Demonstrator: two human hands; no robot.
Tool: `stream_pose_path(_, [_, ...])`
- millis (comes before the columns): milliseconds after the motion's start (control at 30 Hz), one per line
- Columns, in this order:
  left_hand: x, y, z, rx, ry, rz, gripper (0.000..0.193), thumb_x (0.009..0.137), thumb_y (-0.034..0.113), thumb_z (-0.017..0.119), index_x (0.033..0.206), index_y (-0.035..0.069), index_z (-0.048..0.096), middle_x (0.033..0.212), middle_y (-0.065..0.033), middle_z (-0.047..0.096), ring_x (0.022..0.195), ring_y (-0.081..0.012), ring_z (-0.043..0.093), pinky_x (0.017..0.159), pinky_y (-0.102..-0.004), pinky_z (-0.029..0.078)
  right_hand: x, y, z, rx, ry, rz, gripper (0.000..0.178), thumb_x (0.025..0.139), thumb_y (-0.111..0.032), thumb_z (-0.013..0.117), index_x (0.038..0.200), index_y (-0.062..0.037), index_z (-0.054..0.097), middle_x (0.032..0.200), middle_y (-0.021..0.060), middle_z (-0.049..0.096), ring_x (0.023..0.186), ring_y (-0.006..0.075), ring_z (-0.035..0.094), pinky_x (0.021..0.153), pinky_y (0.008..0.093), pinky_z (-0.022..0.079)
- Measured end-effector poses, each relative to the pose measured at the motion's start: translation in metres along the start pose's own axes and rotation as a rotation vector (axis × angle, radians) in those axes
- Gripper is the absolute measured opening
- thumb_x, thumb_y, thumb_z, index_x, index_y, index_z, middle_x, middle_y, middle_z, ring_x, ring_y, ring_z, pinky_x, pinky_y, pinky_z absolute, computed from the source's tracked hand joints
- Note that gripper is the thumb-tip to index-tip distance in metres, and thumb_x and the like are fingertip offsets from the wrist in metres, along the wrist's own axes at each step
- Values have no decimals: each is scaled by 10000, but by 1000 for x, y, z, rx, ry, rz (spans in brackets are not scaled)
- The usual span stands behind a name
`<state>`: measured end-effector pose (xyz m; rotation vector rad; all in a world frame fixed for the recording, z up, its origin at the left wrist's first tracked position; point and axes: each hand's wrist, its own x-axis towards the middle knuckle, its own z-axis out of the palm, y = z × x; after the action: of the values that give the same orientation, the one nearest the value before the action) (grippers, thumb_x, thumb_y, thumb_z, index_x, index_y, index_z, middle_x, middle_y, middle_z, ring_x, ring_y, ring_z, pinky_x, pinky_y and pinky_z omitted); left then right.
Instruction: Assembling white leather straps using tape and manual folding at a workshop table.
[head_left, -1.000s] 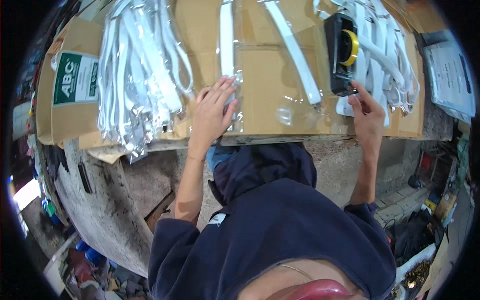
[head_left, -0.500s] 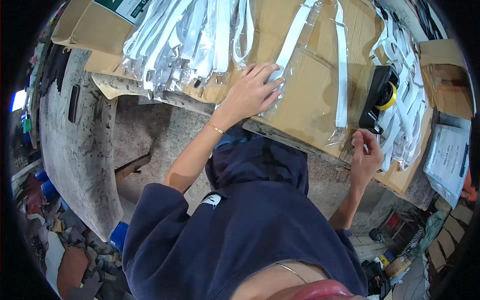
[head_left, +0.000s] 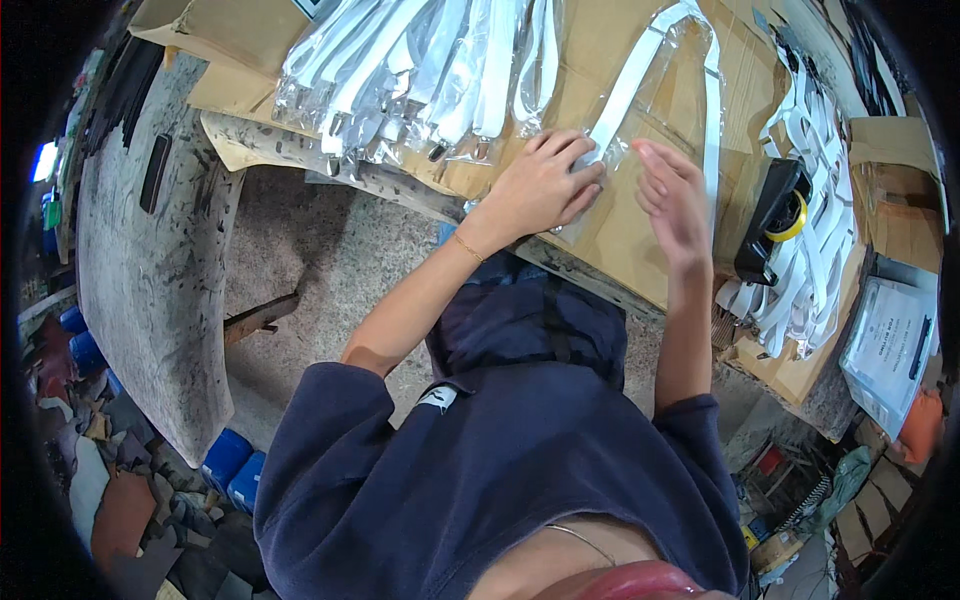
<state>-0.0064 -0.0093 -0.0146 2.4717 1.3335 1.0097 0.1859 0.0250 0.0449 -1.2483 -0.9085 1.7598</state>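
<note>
A long white strap [head_left: 628, 90] in a clear plastic bag lies looped on the cardboard, its two legs pointing toward me. My left hand [head_left: 548, 185] rests on the near end of the left leg, fingers curled down over the bag and holding it. Just right of it, above the bag, my right hand [head_left: 670, 195] is raised with its fingers drawn together near a clear glossy patch. Whether that patch is tape or bag film, and what the fingers hold, I cannot make out. A black tape dispenser [head_left: 765, 220] with a yellow-cored roll stands to the right.
Bagged white straps with metal clips [head_left: 410, 85] are heaped at the back left. Loose white straps [head_left: 815, 240] pile up beyond the dispenser. A clear plastic case [head_left: 888, 340] and an open cardboard box [head_left: 895, 190] sit far right. A worn grey surface [head_left: 155, 270] stands left.
My right hand has moved left from beside the tape dispenser to above the bagged strap. My left hand keeps its place on the bag. The whole view has shifted slightly.
</note>
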Motion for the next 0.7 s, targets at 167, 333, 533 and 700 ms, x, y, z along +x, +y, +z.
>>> stream_pose_path(167, [0, 0, 0, 12, -17, -9, 227, 837, 221, 642, 1018, 90, 685, 1076, -95, 591, 1133, -269, 525, 952, -417, 406, 28, 24, 9, 9, -15, 67, 256, 895, -131, 636, 1067, 58, 643, 604, -84, 434, 448, 3, 310, 413, 201, 222])
stream_pose_path(333, [0, 0, 0, 28, -6, -11, 229, 831, 225, 647, 1010, 88, 689, 1069, -93, 597, 1119, -265, 538, 950, -416, 411, 33, 24, 16, -22, 80, 78, 252, 876, -120, 651, 1051, 62, 653, 588, -86, 445, 440, 5, 310, 408, 200, 221])
stream_pose_path(533, [0, -1, 0, 37, 19, -11, 230, 834, 227, 644, 1008, 86, 694, 1076, -96, 607, 1121, -265, 549, 951, -407, 416, 37, 34, 21, -94, 169, 20, 232, 848, -101, 685, 1016, 59, 669, 575, -89, 448, 449, 5, 324, 404, 207, 210])
stream_pose_path(700, [0, -1, 2, 36, 12, -19, 228, 839, 227, 641, 1006, 81, 694, 1098, -102, 612, 1130, -270, 548, 960, -405, 415, 41, 42, 19, -160, 221, -20, 216, 840, -115, 692, 984, 46, 689, 622, -51, 529, 483, 18, 388, 419, 201, 256])
